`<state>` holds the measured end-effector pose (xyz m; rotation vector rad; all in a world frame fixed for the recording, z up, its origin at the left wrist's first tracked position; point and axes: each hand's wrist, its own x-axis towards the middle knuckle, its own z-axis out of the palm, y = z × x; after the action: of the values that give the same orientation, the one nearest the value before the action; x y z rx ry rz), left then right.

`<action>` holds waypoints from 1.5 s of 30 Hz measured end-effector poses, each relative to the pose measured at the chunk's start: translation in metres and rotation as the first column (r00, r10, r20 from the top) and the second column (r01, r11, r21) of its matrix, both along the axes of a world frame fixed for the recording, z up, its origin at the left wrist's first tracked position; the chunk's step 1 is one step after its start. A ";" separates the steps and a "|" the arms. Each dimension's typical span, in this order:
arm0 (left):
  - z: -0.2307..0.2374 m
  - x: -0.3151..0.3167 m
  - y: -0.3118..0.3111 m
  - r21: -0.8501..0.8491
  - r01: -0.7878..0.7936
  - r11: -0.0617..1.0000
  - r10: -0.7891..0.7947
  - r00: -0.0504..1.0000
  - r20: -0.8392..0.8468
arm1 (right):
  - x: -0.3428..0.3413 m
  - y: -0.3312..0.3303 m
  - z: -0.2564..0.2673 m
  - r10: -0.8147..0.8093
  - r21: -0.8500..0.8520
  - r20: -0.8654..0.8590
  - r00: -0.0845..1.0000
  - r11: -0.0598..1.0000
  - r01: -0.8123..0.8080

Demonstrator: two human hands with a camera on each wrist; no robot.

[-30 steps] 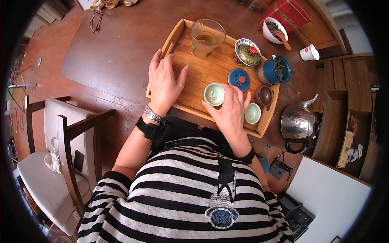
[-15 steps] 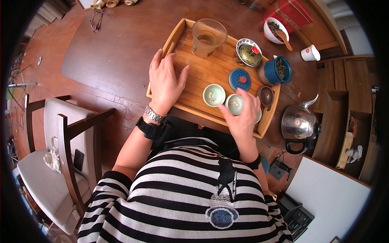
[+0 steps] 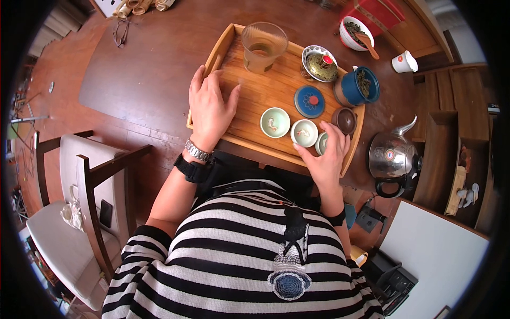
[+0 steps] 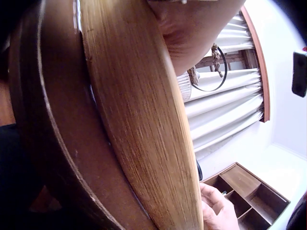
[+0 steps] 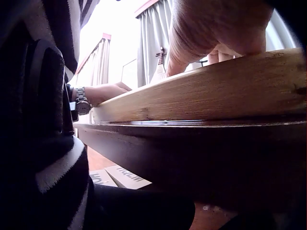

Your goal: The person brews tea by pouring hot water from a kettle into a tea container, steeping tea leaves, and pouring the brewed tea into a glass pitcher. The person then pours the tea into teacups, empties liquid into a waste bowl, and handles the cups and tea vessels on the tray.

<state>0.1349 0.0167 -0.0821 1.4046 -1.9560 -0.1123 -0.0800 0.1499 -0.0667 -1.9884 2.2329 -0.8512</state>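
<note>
On the bamboo tray (image 3: 244,101), three pale green teacups stand in a row near the front edge. The left teacup (image 3: 275,122) and the middle teacup (image 3: 304,133) have a small raised figure inside. My right hand (image 3: 326,154) pinches the right teacup (image 3: 321,143) between thumb and fingers, hiding much of it. Beside that hand sits a small brown cup (image 3: 344,121); the blue lid (image 3: 309,101) with a red knob lies behind the row. My left hand (image 3: 212,109) rests at the tray's left end, fingers relaxed and holding nothing.
A ribbed glass pitcher (image 3: 263,48), a lidded gaiwan (image 3: 320,64) and a blue cup of tea leaves (image 3: 358,86) stand along the tray's far side. To the right is a steel kettle (image 3: 392,154); behind are a white bowl of leaves (image 3: 348,37) and a paper cup (image 3: 405,62).
My right hand has left the middle teacup standing beside the left one and shifted right onto the right teacup. The left hand keeps its place on the tray.
</note>
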 end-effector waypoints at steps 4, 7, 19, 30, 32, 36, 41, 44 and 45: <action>0.000 0.000 0.000 -0.013 0.004 1.000 -0.004 1.000 0.004 | 0.005 -0.003 -0.003 -0.002 0.020 -0.033 0.999 1.000 0.003; 0.000 0.000 0.000 -0.003 0.006 1.000 -0.006 1.000 0.001 | 0.004 -0.004 -0.008 -0.003 0.032 0.001 1.000 0.999 0.003; 0.001 0.000 0.000 -0.002 0.001 1.000 -0.001 1.000 -0.009 | 0.003 -0.003 -0.003 -0.003 0.073 0.022 1.000 0.997 0.002; 0.000 0.001 0.000 -0.011 -0.003 1.000 0.003 1.000 -0.003 | -0.007 0.000 0.007 0.006 -0.003 0.057 0.998 1.000 -0.006; -0.001 0.000 0.000 -0.015 -0.004 1.000 0.004 1.000 -0.002 | -0.015 0.003 0.006 -0.005 -0.022 0.035 0.999 1.000 0.006; 0.000 0.001 0.000 -0.003 0.005 1.000 -0.005 1.000 -0.010 | -0.026 0.008 0.008 -0.037 -0.016 -0.015 0.999 0.999 0.037; 0.001 -0.001 0.000 0.004 0.001 1.000 -0.001 1.000 -0.001 | -0.030 0.015 0.004 -0.068 0.047 -0.040 0.997 0.996 0.070; -0.001 0.000 0.000 -0.009 -0.003 1.000 0.003 1.000 0.008 | -0.029 0.017 0.004 -0.089 0.067 -0.014 0.996 0.994 0.089; -0.002 0.000 -0.001 -0.019 -0.004 1.000 0.004 1.000 0.014 | -0.029 0.017 0.004 -0.088 0.072 -0.010 0.996 0.994 0.088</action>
<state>0.1348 0.0158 -0.0840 1.4005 -1.9609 -0.0822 -0.1088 0.1668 -0.0627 -1.8777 2.3354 -0.7607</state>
